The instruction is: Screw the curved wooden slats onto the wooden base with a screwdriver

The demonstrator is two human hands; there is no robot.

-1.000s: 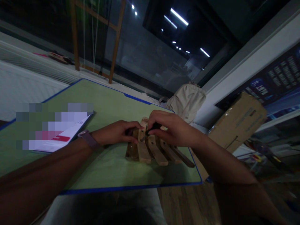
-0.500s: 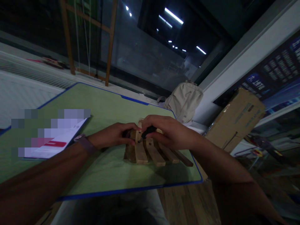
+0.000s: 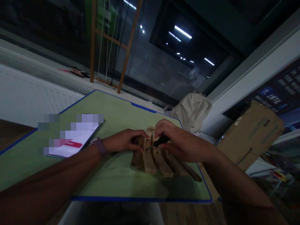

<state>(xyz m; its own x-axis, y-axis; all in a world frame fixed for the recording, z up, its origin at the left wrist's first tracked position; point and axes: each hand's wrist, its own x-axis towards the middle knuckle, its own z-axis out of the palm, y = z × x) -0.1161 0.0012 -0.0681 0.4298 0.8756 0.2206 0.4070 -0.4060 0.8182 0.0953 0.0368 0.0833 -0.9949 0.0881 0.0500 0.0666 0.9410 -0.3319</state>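
A slatted wooden piece [image 3: 161, 161], several pale slats fanned side by side, lies on the green mat [image 3: 112, 178]. My left hand [image 3: 125, 140] is closed on its far left end, steadying the top of a slat. My right hand [image 3: 178, 140] is closed around a small screwdriver [image 3: 157, 143] with a black handle. Its metal tip points left and down at the top of the second slat. A watch with a purple strap [image 3: 99, 146] sits on my left wrist.
A white and red leaflet [image 3: 70, 145] lies on the mat to the left. A beige bag [image 3: 193, 111] and a cardboard box [image 3: 248, 134] stand past the mat's right edge. A wooden frame [image 3: 110, 40] leans at the dark window behind.
The view has shifted, so everything sits a little further right and lower. Both hands stay on the slats, and the screwdriver stays at the same slat.
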